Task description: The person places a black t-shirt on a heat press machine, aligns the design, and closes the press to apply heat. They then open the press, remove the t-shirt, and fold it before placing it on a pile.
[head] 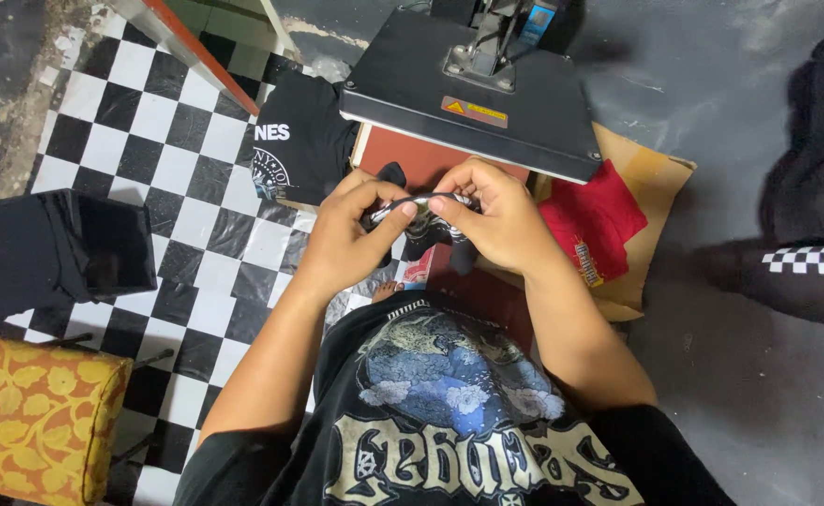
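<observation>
The small black fabric piece with a pale printed strip [428, 217] is held at frame centre, just below the front edge of the flat black metal heat-press platen [473, 89] at 12 o'clock. The left hand [348, 234] pinches its left end; the right hand [494, 214] pinches its right end. The fingers [398, 212] of both hands are closed on the fabric, stretching it between them.

Hazards, judged from this position:
- Both hands sit just beside the platen edge. If the platen is hot, a knuckle lifted toward 12 o'clock could touch it.
- The grip is by the fingertips only. A slip at either end would drop the piece toward the red-brown lower pad [412, 155].
- The red folded garment [592, 220] at 3 o'clock and the black printed T-shirt [301, 141] at 10 o'clock lie near; a dropped piece could land among them.
- The checkered black-and-white floor [149, 122] lies at 9 o'clock.
</observation>
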